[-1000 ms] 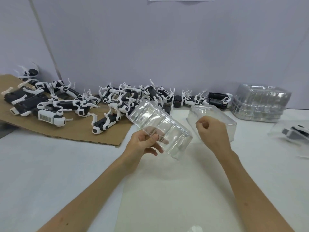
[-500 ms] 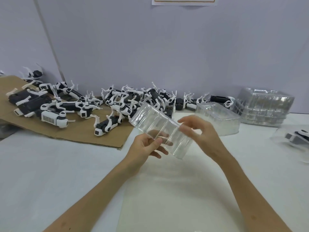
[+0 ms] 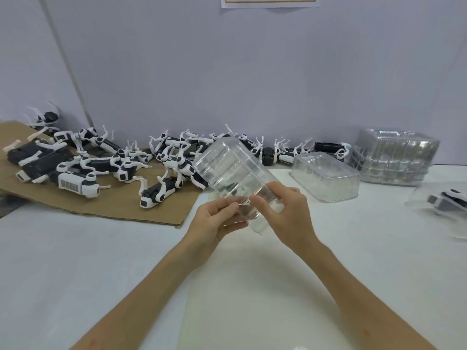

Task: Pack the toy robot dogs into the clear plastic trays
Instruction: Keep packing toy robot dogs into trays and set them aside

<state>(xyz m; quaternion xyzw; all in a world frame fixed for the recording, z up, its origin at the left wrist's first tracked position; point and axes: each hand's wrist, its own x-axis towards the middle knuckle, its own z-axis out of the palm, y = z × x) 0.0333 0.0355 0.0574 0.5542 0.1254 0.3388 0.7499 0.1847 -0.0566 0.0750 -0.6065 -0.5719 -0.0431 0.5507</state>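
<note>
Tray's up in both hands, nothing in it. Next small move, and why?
Probably lower the clear tray flat onto the table: left hand and right hand both pinch its near end, it hangs tilted and empty, and the toy dogs lie on the cardboard, needing a free hand.

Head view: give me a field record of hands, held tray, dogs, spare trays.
held tray: empty, off the table, tilted
left hand: grips its near end
right hand: grips same end
dogs: loose pile on cardboard and by wall
loose tray: upside down on table
tray stack: far right, by wall
right-edge dog: seemingly in clear plastic
</note>
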